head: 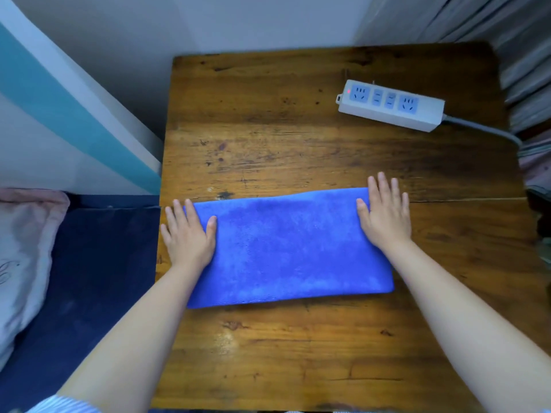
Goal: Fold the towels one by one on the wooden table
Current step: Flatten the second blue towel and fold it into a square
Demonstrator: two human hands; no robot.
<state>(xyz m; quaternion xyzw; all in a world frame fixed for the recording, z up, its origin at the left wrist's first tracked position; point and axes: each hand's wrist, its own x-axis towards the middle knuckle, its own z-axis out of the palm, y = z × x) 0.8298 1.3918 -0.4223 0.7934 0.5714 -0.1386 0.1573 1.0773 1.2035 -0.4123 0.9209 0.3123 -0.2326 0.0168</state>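
Blue plush rectangular towel (286,248), folded into a long band, lies mid wooden surface (298,129). Left hand (187,236) and right hand (384,216) press flat on its ends, fingers straight. Risk: layers slipping askew if one palm lifts early.

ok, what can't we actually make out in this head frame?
- Towel ends: under the left hand and right hand.
- Layer count: the top layer hides what lies beneath.
- Strip cable: leaves the table's right edge, plug unseen.
- Other towels: none in frame.
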